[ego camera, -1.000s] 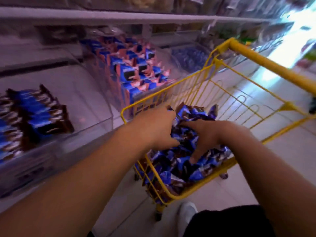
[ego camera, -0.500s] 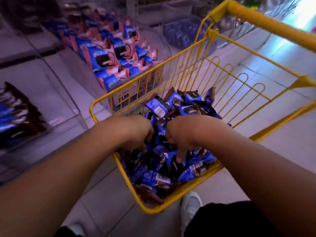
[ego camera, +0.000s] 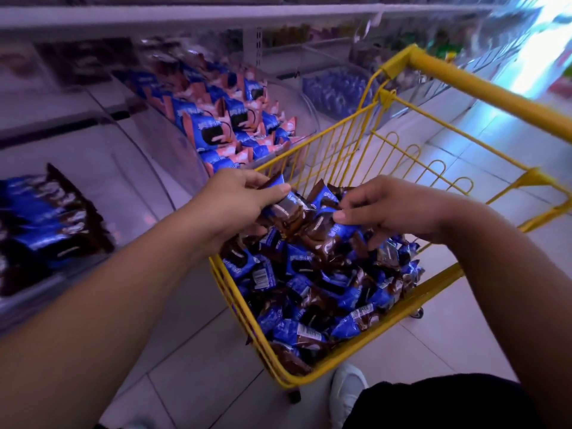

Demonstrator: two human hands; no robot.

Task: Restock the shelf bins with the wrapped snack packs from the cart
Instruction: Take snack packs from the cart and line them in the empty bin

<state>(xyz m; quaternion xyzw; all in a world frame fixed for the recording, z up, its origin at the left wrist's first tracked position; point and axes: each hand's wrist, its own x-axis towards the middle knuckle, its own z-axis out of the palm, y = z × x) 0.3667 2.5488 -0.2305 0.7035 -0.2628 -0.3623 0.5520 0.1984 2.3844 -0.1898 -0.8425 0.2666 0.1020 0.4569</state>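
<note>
A yellow wire cart (ego camera: pixel 337 365) holds a heap of blue-and-brown wrapped snack packs (ego camera: pixel 322 292). Above the heap my left hand (ego camera: pixel 238 202) grips a bunch of these packs (ego camera: pixel 286 212), thumb on top. My right hand (ego camera: pixel 393 205) pinches more packs (ego camera: pixel 328 230) between thumb and fingers, just right of the left hand. A clear shelf bin (ego camera: pixel 130 193) at the left holds a few matching blue-and-brown packs (ego camera: pixel 46 218) at its left side.
A second clear bin behind the cart is full of blue-and-pink packs (ego camera: pixel 235 125). Further bins of blue sweets (ego camera: pixel 334 88) stand to the right along the shelf. The cart's yellow handle bar (ego camera: pixel 483 91) crosses the upper right. My white shoe (ego camera: pixel 346 394) stands on the tiled floor.
Both hands have come up out of the heap with packs held in them. The view has tilted up toward the shelf.
</note>
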